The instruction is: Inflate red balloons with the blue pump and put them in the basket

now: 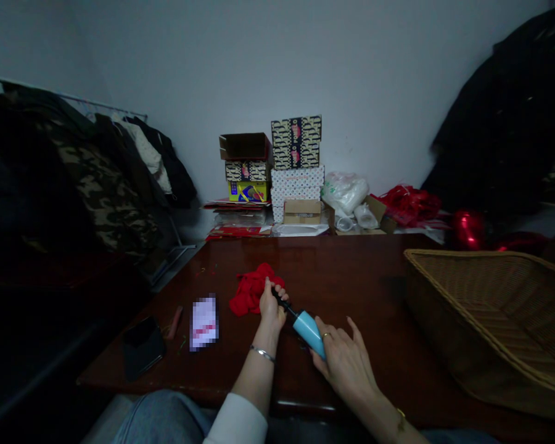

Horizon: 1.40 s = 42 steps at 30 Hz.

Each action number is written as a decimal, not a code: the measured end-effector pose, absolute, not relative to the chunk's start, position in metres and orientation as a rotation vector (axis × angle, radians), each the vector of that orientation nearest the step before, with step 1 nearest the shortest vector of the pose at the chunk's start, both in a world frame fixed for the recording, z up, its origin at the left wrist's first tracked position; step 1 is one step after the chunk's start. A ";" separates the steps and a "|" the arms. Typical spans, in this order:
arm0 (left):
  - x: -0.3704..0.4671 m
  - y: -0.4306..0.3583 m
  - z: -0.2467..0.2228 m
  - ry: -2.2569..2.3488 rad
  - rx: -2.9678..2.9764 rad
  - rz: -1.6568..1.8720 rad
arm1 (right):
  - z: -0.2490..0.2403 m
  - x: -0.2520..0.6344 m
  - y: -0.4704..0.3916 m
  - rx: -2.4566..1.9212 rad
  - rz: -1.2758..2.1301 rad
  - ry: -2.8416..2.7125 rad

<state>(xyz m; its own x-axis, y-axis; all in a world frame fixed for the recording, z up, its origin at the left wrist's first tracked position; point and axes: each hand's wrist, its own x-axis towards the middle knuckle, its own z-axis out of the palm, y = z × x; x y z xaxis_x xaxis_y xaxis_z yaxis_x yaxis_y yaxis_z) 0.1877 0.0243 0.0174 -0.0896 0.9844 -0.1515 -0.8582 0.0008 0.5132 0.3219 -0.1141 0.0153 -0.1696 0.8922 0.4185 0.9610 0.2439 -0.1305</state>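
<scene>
A light blue hand pump (309, 332) with a black end lies slantwise between my hands, above the front of the table. My left hand (271, 303) is closed round the black end; whether its fingers also pinch something red is hidden. Around the blue barrel my right hand (345, 354) is wrapped, thumb below and some fingers raised. Just behind my left hand lies a crumpled red heap (252, 291) that looks like limp balloons, touching or very close to the fingers.
A wicker basket (448, 327) takes up the table's right side. To the left lie a dark phone (142, 347), a small reddish stick (174, 322) and a pixelated pale card or screen (204, 323). Stacked boxes (297, 179) stand behind the brown table (346, 271).
</scene>
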 end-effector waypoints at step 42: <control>0.174 0.021 0.018 0.606 0.273 1.567 | 0.044 0.294 -0.116 -1.806 -0.335 -2.168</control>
